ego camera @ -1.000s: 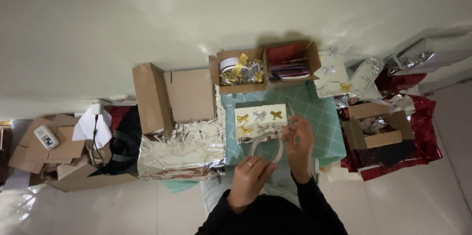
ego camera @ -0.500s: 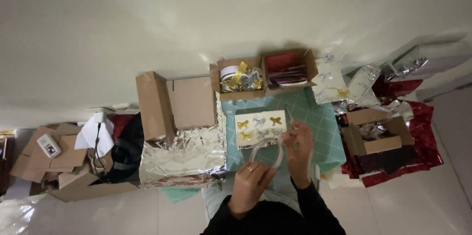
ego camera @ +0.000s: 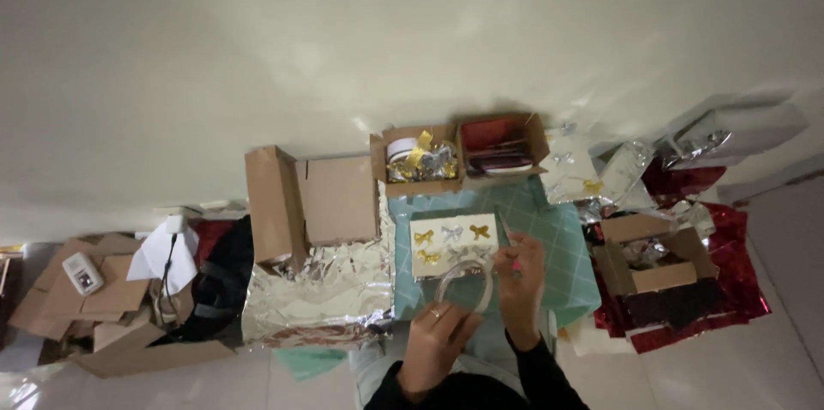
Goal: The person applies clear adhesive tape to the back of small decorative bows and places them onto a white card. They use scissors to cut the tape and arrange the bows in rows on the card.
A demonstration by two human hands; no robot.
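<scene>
My left hand holds the near side of a clear tape roll, a ring held up over the green cutting mat. At the roll's right side my right hand pinches at its edge. Just beyond the roll lies a white card with several small gold and silver bows stuck on it.
A sheet of silver foil wrap lies left of the mat under an open cardboard box. Behind the mat stand a box of ribbons and a box of red items. Red foil and a cardboard box lie right. Flattened cardboard lies far left.
Both hands with the tape roll stay in about the same spot over the mat. The camera view has shifted slightly, so everything sits a little lower and more to the right.
</scene>
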